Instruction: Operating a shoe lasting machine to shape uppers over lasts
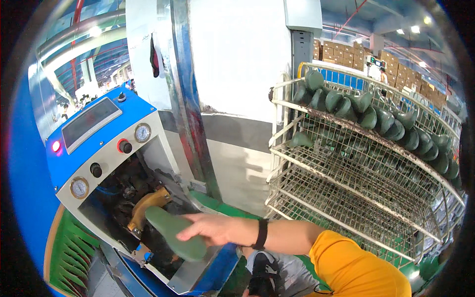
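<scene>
A green shoe last (175, 233) is held in my right hand (205, 230), its smooth, elongated face turned up and its far end pointing into the machine's opening. My thumb lies along the last's near side; the other fingers are mostly hidden. Just beyond its tip sits a curved yellow metal piece (150, 208) inside the blue and white machine (106, 148). Whether the last touches that piece, I cannot tell. A black band circles my right wrist, and the sleeve is orange. My left hand is not in view.
To the right stands a white wire rack (346, 185) with several green lasts (368, 116) along its upper shelf. The machine's panel carries a screen (91, 123), knobs and gauges. Green pointed pieces (71, 255) line its left side. Stacked cartons (341, 53) show far behind.
</scene>
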Demonstrator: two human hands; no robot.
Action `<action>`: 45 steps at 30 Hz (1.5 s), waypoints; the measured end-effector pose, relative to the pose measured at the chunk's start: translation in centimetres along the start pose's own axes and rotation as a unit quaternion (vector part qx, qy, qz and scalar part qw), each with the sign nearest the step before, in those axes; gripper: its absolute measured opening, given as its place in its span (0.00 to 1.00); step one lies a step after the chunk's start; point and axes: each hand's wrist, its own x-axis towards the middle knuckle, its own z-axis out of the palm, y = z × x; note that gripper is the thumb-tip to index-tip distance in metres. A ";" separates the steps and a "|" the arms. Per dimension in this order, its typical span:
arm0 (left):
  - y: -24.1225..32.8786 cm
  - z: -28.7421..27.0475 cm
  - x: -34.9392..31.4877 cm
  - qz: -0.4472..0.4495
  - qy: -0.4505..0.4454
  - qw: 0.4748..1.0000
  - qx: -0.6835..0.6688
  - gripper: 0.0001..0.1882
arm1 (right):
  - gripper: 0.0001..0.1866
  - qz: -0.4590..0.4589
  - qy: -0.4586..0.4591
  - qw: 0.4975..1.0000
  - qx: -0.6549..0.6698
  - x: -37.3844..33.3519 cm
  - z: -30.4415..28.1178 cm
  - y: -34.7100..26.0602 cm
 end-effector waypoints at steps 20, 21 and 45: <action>-3.2 -3.1 0.3 -0.057 -0.037 0.990 -0.125 0.17 | 0.25 -0.146 0.582 0.673 -0.432 -34.3 -8.5 -12.2; -3.6 -3.0 0.4 -0.066 -0.042 0.988 -0.133 0.17 | 0.25 -0.144 0.587 0.674 -0.425 -35.7 -9.8 -13.0; -2.6 -5.8 3.3 -0.024 -0.073 0.996 -0.038 0.15 | 0.26 -0.001 0.696 0.584 -0.417 -30.5 -24.0 -19.3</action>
